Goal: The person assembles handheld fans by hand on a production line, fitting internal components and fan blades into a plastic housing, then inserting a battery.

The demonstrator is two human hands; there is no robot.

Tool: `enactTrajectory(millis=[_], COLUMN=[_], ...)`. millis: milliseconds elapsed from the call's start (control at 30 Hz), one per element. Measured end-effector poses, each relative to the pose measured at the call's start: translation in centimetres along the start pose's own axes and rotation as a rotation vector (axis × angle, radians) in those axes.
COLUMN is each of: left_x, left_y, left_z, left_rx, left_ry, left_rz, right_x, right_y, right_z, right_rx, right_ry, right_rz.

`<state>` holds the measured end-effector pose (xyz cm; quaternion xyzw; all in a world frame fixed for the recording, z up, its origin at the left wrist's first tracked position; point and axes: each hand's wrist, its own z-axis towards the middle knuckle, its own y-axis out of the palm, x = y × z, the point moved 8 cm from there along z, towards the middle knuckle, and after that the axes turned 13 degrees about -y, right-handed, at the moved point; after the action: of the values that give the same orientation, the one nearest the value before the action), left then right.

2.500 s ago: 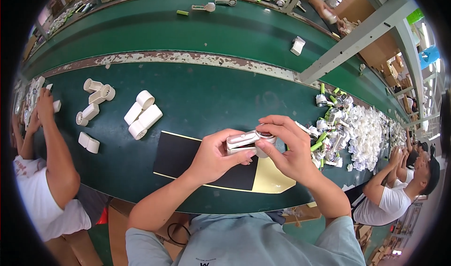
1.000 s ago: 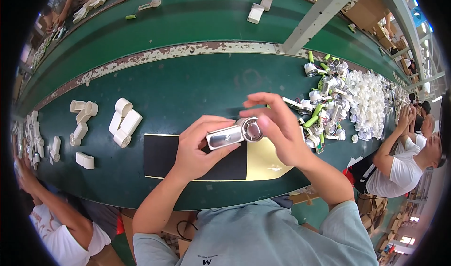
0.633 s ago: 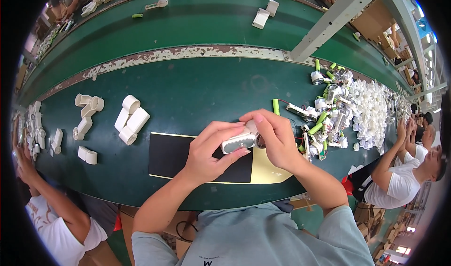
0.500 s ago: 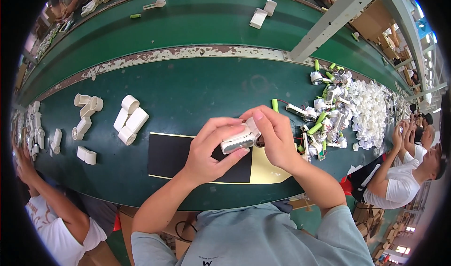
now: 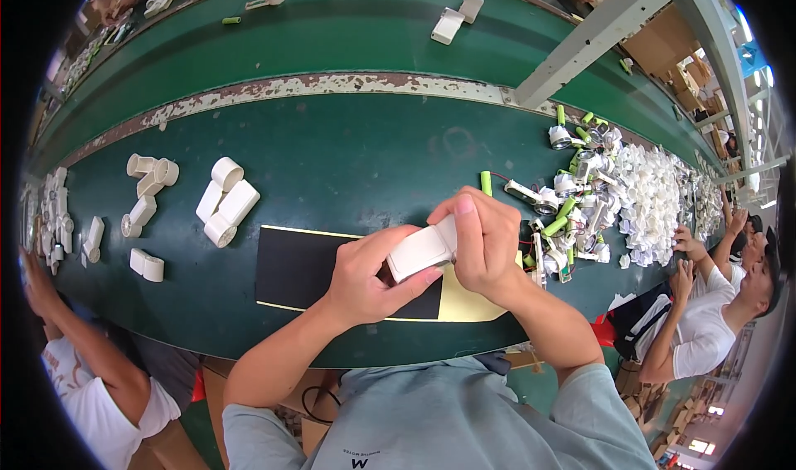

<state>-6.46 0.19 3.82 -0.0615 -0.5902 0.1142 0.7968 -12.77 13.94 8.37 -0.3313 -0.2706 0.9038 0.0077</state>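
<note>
Over the table's near middle I hold a white plastic housing (image 5: 420,253), block-shaped, with its smooth flat face showing. My left hand (image 5: 361,272) is closed around its left end, thumb along the lower side. My right hand (image 5: 487,238) grips the right end, fingers curled over it, so that end is mostly hidden. Beneath my hands lies a black mat (image 5: 303,271) with a pale yellow sheet (image 5: 474,297) showing at its right. Close to my right hand is a pile of white fan-like parts (image 5: 572,186) with wires and green battery cells (image 5: 487,183).
Several joined white housings (image 5: 230,204) lie at left, with more (image 5: 143,215) beyond. A heap of small white pieces (image 5: 651,196) sits at right. Past a peeling metal rail (image 5: 332,85) runs a green belt (image 5: 365,34) with scattered parts. A metal post (image 5: 597,43) rises at right; co-workers sit on both sides.
The housing has turned in my hands: its rounded grey-windowed side faced me before, and now a plain white face shows. My right fingers have curled in further. A co-worker at right has moved their hands.
</note>
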Motion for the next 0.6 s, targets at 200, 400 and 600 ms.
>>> enactTrajectory(millis=[200,400,600], left_x=[-1.8,-3.8,-4.6], left_y=[0.4,1.0,1.3], left_z=[0.0,-0.2,0.2], left_rx=[-0.109,-0.277,-0.339], left_ry=[-0.225,-0.514,-0.616], left_rz=[-0.247,-0.56,-0.752], right_x=[1.1,2.1,2.3], right_y=[0.2,0.0,-0.1], right_z=[-0.1,-0.6,0.1], right_rx=[-0.098,-0.085,-0.122], right_ry=[0.221,0.368,0.333], right_rz=[0.065,0.315,0.3])
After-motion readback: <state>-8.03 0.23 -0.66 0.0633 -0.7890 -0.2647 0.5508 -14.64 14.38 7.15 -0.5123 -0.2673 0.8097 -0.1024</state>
